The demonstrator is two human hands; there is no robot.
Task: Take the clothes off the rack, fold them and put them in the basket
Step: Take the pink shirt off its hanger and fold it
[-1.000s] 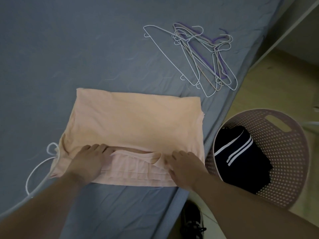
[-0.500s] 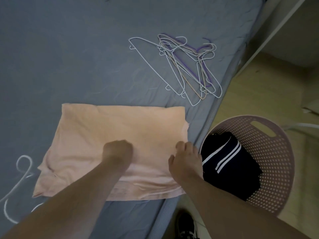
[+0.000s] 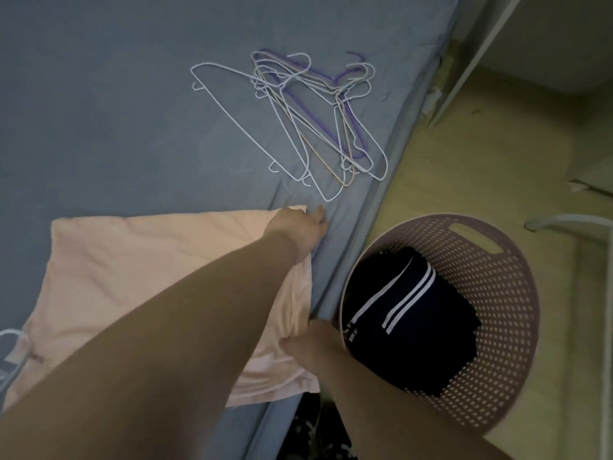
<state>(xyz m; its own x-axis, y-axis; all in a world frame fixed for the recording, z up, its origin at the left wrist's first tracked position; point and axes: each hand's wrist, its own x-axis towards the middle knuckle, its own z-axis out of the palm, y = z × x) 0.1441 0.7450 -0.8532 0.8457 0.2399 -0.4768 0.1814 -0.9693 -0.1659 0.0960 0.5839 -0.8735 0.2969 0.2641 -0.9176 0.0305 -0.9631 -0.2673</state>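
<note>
Arms are framing the peach garment's (image 3: 132, 260) right edge: left hand (image 3: 295, 227) reaching far, grip unclear; right hand (image 3: 315, 346) pinching the near corner.

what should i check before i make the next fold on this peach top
1. Left hand at the peach top's far right corner: ok; pinch cannot tell.
2. Right hand at its near right edge: ok; grip cannot tell.
3. Top lies flat on the bed: ok, slight wrinkles.
4. Hanger pile apart from the top: ok.
5. White hanger at the top's left corner, possibly caught under it: cannot tell.
6. Basket beside the bed has room next to the dark striped garment: ok.
</note>
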